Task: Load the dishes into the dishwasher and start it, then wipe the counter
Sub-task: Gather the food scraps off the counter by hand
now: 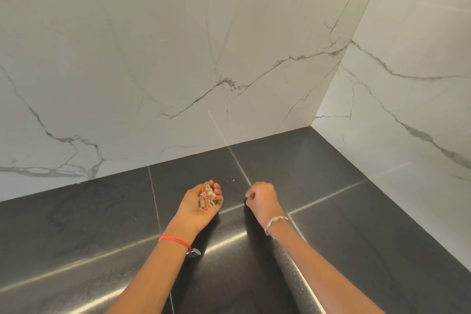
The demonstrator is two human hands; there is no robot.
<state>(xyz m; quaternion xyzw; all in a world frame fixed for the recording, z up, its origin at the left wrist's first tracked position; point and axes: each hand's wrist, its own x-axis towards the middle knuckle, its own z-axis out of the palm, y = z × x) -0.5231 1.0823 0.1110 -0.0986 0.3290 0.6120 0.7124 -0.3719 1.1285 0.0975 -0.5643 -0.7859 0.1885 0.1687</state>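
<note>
the left hand (204,205) is turned palm up and cupped like a little bowl, with its fingers curled up round a pile of small pink and tan scraps (207,197). the right hand (262,200) is just beside it, knuckles up, with its fingers curled in tight. its thumb and first finger pinch a tiny pale bit (251,195), too small to tell what it is. both hands are low over the dark grey tiled counter (89,232), and i cannot tell if they touch it. a thin red string band (174,239) goes round the left wrist, with a small shiny metal piece (194,252) hanging from it. a silver chain bracelet (275,221) goes round the right wrist. one small brown crumb (233,180) lies on the counter just past the hands. the counter is shiny, with pale lines between its big tiles, and it runs into a corner. white marble walls with grey wavy lines (153,58) stand up behind it and on the right side.
</note>
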